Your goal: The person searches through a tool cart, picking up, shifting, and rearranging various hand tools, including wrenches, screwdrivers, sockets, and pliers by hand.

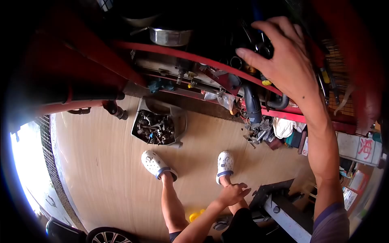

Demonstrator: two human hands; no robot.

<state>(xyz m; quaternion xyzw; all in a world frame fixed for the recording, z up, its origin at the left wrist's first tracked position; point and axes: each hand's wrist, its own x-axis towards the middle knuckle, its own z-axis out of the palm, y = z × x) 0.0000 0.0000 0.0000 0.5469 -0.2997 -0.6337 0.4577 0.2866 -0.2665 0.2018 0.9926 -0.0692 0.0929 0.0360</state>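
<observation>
My right hand (pixel 289 67) reaches over the upper shelf of a red tool cart, thumb and forefinger spread apart, with nothing seen between them. Below its fingers lie several wrenches, among them one with a ring end (pixel 236 62), in deep shadow. Left of these, a shiny metal pan (pixel 171 36) sits on the same shelf. My left hand (pixel 233 194) hangs low in front of my leg, its fingers loosely stretched out and holding nothing I can see.
On the floor stands a grey bin (pixel 181 121) full of greasy metal parts (pixel 156 128). The cart's red rim (pixel 182 55) crosses the upper view, a black hose (pixel 252 103) beneath it. A grey metal beam (pixel 287 218) lies lower right, a wheel (pixel 111 235) lower left.
</observation>
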